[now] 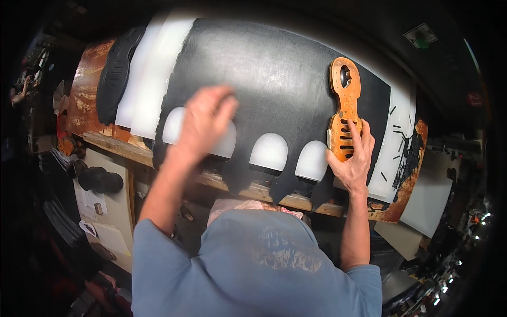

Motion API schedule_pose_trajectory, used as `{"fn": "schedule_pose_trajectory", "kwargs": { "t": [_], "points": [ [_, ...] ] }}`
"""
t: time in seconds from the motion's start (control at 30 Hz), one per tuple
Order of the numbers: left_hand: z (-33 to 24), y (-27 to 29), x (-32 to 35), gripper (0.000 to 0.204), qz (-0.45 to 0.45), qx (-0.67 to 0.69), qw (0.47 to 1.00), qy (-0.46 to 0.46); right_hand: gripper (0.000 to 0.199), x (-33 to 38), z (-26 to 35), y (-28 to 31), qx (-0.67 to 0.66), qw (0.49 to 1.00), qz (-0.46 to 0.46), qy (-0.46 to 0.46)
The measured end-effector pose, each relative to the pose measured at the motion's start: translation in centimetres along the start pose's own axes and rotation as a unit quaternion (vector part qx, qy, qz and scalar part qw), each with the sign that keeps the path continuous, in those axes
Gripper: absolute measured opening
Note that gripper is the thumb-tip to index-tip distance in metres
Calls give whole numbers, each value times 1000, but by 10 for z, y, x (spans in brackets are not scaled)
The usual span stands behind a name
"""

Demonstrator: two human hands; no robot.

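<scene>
A black sheet point(248, 68) covers the middle of the table, with several rounded openings cut along its near edge. White board point(269, 151) shows through those openings. On the sheet's right part lies an orange sole-shaped cutting die point(347, 100) with an oval hole and several slots. My right hand point(354, 156) grips the die's near end, thumb along its left edge and fingers over the slots. My left hand point(208, 116), smeared by motion, hovers over the left part of the sheet beside a rounded opening. Its fingers look bent, but whether they hold anything is unclear.
Black sole-shaped pieces point(115, 79) are piled at the table's left, beside white sheets point(153, 74). Small black strips point(409, 156) litter the right end. A wooden edge point(119, 148) runs along the table's front. A green button point(421, 40) sits at the upper right.
</scene>
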State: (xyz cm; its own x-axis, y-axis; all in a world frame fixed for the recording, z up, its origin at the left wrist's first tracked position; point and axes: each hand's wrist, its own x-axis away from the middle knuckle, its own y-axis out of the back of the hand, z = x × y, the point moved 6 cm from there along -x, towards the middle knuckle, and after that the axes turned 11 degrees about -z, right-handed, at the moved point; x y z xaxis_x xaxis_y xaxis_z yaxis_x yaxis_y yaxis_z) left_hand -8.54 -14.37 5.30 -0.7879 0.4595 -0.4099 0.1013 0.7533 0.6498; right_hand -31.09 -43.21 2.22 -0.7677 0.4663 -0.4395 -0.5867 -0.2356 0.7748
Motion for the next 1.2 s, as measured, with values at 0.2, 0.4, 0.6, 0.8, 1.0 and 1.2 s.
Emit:
{"fn": "schedule_pose_trajectory", "kwargs": {
  "t": [0.2,0.4,0.6,0.8,1.0,1.2],
  "points": [
    [84,-3,-44,53,-68,-246,961,-106,82,-2,0,0,-13,1000,7,-14],
    [93,-2,-34,55,-136,-258,956,-43,82,-13,14,7,-126,982,29,-136],
    [92,-1,-36,56,-123,-241,962,-31,83,-63,85,-43,-248,966,61,-31],
    [92,2,-34,56,-124,-211,970,-12,86,-110,153,-102,-212,968,99,90],
    [93,3,-35,54,-127,-190,973,-12,92,-123,174,-143,-146,963,153,170],
    [100,-2,-32,49,-137,-196,970,-34,113,-100,115,-116,-267,945,174,76]
  ]
}}
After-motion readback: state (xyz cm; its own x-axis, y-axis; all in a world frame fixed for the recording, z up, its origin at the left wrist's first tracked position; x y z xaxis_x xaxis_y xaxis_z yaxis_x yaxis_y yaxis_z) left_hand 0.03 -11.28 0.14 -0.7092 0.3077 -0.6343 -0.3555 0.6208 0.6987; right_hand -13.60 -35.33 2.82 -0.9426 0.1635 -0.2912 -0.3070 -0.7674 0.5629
